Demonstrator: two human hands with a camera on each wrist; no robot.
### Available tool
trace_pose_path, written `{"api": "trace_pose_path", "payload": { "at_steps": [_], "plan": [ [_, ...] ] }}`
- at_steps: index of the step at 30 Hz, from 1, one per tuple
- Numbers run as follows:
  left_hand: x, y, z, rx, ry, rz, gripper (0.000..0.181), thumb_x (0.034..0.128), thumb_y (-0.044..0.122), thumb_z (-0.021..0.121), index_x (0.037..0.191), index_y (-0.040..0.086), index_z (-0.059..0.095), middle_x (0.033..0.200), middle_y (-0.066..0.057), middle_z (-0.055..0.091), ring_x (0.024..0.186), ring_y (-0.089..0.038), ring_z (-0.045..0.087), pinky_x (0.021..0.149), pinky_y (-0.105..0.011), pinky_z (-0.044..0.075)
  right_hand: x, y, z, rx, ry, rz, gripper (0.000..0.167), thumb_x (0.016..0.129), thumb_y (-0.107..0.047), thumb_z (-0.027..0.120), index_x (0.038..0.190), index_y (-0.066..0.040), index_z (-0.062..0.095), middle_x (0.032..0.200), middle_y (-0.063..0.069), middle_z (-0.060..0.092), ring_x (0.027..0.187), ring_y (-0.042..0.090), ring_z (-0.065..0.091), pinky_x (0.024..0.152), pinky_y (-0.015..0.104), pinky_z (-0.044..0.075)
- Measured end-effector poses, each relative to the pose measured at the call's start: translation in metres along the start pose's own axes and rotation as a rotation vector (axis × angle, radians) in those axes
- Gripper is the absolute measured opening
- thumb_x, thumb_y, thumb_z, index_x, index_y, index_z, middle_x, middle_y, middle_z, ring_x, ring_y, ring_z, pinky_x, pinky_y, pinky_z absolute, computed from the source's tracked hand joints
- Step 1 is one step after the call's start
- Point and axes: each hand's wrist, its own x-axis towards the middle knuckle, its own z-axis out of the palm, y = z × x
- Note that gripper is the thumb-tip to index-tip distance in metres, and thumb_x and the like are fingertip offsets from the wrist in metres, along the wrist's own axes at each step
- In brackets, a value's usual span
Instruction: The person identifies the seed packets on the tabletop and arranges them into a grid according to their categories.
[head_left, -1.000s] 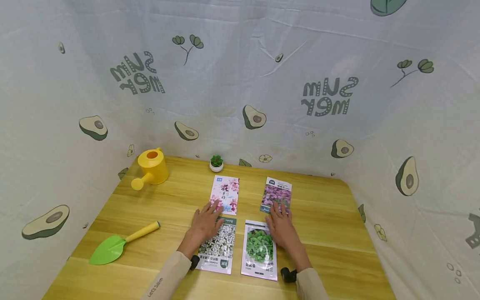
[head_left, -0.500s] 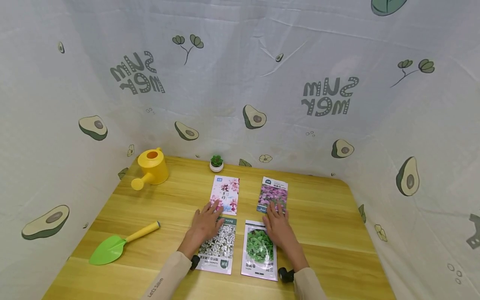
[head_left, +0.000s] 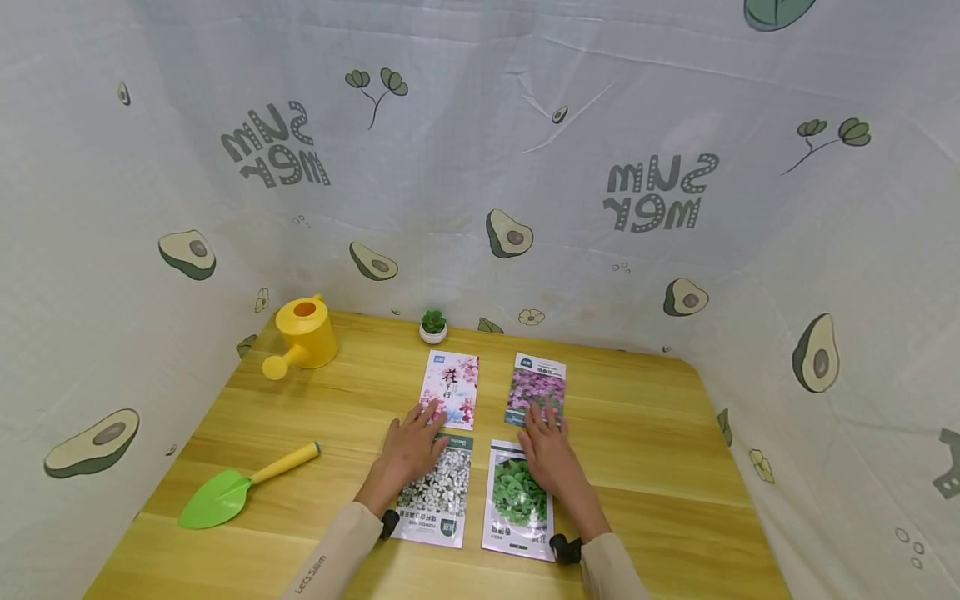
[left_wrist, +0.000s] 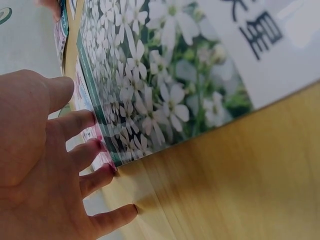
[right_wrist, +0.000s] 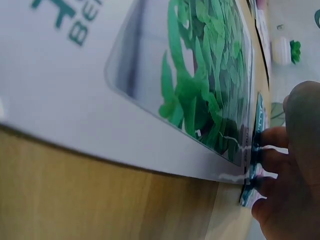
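Four flat seed packets would exceed my count, so several lie in two rows on the table. My left hand (head_left: 409, 447) rests with spread fingertips on the lower edge of the pink-blossom seed packet (head_left: 453, 383), its thumb by the white-flower seed packet (head_left: 435, 496). Straight fingers of my right hand (head_left: 551, 454) touch the lower part of the purple-flower seed packet (head_left: 536, 385). Below it lies the green-leaf seed packet (head_left: 517, 504), its upper right corner partly covered by that hand. In the right wrist view the fingertips meet the purple packet's teal edge (right_wrist: 259, 120).
A yellow watering can (head_left: 311, 333) stands at the back left, with a small potted succulent (head_left: 432, 327) along the rear edge. A green trowel (head_left: 217, 498) with a yellow handle lies at the left. Patterned cloth (head_left: 450, 167) surrounds the wooden table (head_left: 645, 442).
My right hand has slid left, and the purple-flower seed packet has moved left with it. The left hand and the other packets have stayed in place.
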Motion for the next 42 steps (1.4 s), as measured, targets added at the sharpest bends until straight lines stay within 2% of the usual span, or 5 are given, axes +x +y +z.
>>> {"api": "trace_pose_path", "payload": {
  "at_steps": [15, 28, 35, 42],
  "plan": [
    [0.0, 0.003, 0.0, -0.001, -0.007, -0.012, 0.055, 0.1118, 0.037, 0.057, 0.16, 0.012, 0.053, 0.173, -0.011, 0.038, 0.159, -0.04, 0.036, 0.122, -0.07, 0.034, -0.002, -0.011, 0.001, 0.02, -0.011, -0.023, 0.054, 0.117, -0.025, 0.044, 0.158, 0.011, 0.043, 0.171, 0.029, 0.031, 0.161, 0.053, 0.017, 0.127, 0.074, 0.013],
    [0.0, 0.004, 0.003, 0.028, 0.028, 0.005, 0.054, 0.112, 0.038, 0.057, 0.158, 0.01, 0.056, 0.171, -0.013, 0.043, 0.156, -0.041, 0.04, 0.119, -0.069, 0.039, -0.008, -0.016, 0.001, 0.015, 0.008, -0.034, 0.054, 0.116, -0.027, 0.047, 0.157, 0.009, 0.047, 0.169, 0.027, 0.036, 0.161, 0.052, 0.022, 0.129, 0.07, 0.016],
    [0.001, 0.004, 0.005, 0.029, 0.05, -0.001, 0.052, 0.1116, 0.037, 0.058, 0.156, 0.009, 0.058, 0.169, -0.015, 0.044, 0.155, -0.042, 0.04, 0.117, -0.067, 0.042, -0.01, -0.019, 0.006, 0.009, 0.001, -0.044, 0.054, 0.116, -0.029, 0.048, 0.157, 0.007, 0.049, 0.17, 0.026, 0.037, 0.161, 0.051, 0.024, 0.125, 0.075, 0.017],
    [0.01, 0.004, 0.006, -0.036, 0.105, 0.034, 0.047, 0.1115, 0.033, 0.059, 0.147, 0.004, 0.064, 0.162, -0.021, 0.05, 0.149, -0.045, 0.044, 0.116, -0.064, 0.044, -0.008, -0.019, 0.009, -0.043, 0.075, -0.048, 0.052, 0.115, -0.03, 0.051, 0.152, 0.006, 0.056, 0.166, 0.025, 0.045, 0.158, 0.049, 0.032, 0.122, 0.08, 0.02]
  ]
}}
